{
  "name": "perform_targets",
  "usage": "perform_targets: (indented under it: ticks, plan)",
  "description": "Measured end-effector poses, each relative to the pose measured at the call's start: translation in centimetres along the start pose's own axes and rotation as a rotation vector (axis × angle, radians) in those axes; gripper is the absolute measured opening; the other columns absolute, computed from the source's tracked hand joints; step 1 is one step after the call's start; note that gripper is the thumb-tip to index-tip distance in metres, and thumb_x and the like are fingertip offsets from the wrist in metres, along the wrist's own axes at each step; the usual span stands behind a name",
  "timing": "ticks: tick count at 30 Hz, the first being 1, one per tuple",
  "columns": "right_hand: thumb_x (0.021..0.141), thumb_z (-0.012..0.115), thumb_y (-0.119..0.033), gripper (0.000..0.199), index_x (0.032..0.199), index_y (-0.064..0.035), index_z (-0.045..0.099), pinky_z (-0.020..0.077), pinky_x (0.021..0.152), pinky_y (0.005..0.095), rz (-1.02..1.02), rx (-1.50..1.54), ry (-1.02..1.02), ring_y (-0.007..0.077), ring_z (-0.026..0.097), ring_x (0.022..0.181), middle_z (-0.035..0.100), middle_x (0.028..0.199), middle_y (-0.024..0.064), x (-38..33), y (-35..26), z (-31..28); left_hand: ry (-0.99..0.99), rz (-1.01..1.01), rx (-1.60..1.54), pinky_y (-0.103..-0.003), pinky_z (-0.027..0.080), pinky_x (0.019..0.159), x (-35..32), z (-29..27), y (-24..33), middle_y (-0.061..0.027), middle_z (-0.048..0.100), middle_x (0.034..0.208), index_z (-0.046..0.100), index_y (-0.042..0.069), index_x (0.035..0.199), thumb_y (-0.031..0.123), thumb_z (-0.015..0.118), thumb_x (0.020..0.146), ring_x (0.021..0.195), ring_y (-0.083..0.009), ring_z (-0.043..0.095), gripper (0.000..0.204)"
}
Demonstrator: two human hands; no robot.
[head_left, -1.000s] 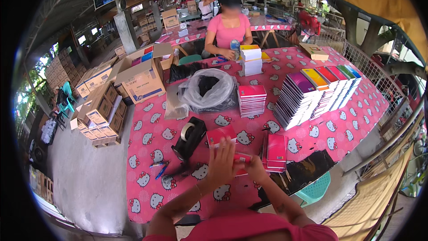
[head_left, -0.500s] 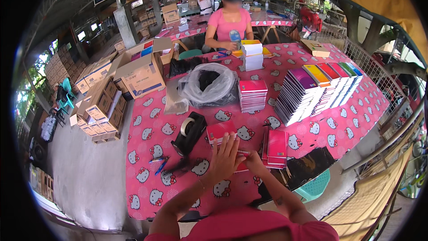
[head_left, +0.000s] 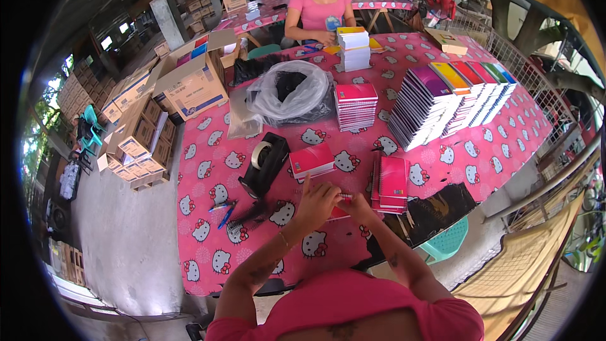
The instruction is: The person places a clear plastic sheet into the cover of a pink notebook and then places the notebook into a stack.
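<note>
A: What's different now?

B: Half a second ago the left hand lay spread flat; now most of its fingers are bent inward, one sticking up, close beside the right hand

A: And what does that tell you?

B: Probably that broad pressing has given way to finer fingerwork at one edge

A: Where's the notebook?

B: The red notebook is between both hands, above the pink table, mostly covered. The right hand seems to pinch its right end; whether the left is pinching or only touching it, I cannot tell

A: Any containers?

B: A big cardboard box stands left of the table, flaps open, with colourful notebooks inside. On the table, beyond the tape dispenser, a clear plastic bag gapes around something black, too vague to name
</note>
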State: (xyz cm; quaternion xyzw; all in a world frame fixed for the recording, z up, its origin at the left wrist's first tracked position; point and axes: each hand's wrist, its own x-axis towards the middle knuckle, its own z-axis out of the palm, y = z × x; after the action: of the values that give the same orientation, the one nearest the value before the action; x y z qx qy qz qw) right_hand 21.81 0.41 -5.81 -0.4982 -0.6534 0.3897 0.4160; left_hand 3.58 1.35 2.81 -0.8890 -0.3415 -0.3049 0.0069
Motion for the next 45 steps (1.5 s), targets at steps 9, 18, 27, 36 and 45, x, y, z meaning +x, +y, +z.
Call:
perform_targets:
  ticks: [9, 18, 27, 36, 45]
  plan:
    - [0.087, 0.070, -0.017, 0.019, 0.097, -0.0001, 0.067, 0.0428, 0.054, 0.0366, 0.081, 0.029, -0.044, 0.0063, 0.044, 0.062, 0.054, 0.062, 0.0119, 0.2, -2.4, -0.4, -0.028, -0.068, -0.100, -0.055, 0.027, 0.113, 0.2, -0.2, -0.2, -0.0017, 0.060, 0.093, 0.063, 0.014, 0.105, 0.020, 0.065, 0.090, 0.091, -0.0243, 0.062, 0.017]
    - [0.083, 0.075, -0.018, 0.026, 0.093, 0.0029, 0.065, 0.0461, 0.059, 0.0372, -0.022, -0.068, 0.030, 0.0027, 0.050, 0.073, 0.060, 0.070, 0.0190, 0.0, -1.5, -0.1, 0.004, -0.013, -0.145, -0.046, 0.043, 0.087, 0.7, -0.1, 0.3, -0.0066, 0.058, 0.097, 0.064, 0.012, 0.112, 0.020, 0.066, 0.089, 0.096, -0.0286, 0.058, 0.024]
    - [0.083, 0.069, -0.003, 0.029, 0.111, 0.0001, 0.066, 0.0553, 0.077, 0.0301, -0.189, 0.135, 0.229, 0.0207, 0.070, 0.084, 0.072, 0.090, 0.0107, -0.9, -4.6, -1.4, 0.054, -0.024, -0.155, -0.043, 0.047, 0.080, 0.5, 0.8, 0.7, -0.0062, 0.061, 0.096, 0.061, 0.009, 0.100, 0.018, 0.068, 0.088, 0.091, -0.0294, 0.060, 0.016]
    - [0.087, 0.065, 0.002, 0.023, 0.109, 0.0009, 0.068, 0.0531, 0.074, 0.0241, -0.014, 0.152, 0.149, 0.0070, 0.065, 0.085, 0.073, 0.091, 0.0075, -2.0, -5.0, -3.6, 0.046, -0.048, -0.194, -0.044, 0.051, 0.075, 0.5, 0.4, 1.0, -0.0077, 0.061, 0.094, 0.061, 0.008, 0.103, 0.018, 0.067, 0.088, 0.088, -0.0311, 0.062, 0.018]
    - [0.088, 0.066, 0.001, 0.021, 0.109, 0.0016, 0.068, 0.0545, 0.077, 0.0255, -0.009, 0.110, 0.117, 0.0091, 0.067, 0.084, 0.073, 0.092, 0.0078, -1.5, -6.0, -4.2, 0.008, -0.046, -0.144, -0.043, 0.050, 0.078, 0.3, 0.1, 0.6, -0.0079, 0.060, 0.093, 0.062, 0.009, 0.105, 0.020, 0.066, 0.090, 0.091, -0.0304, 0.061, 0.019]
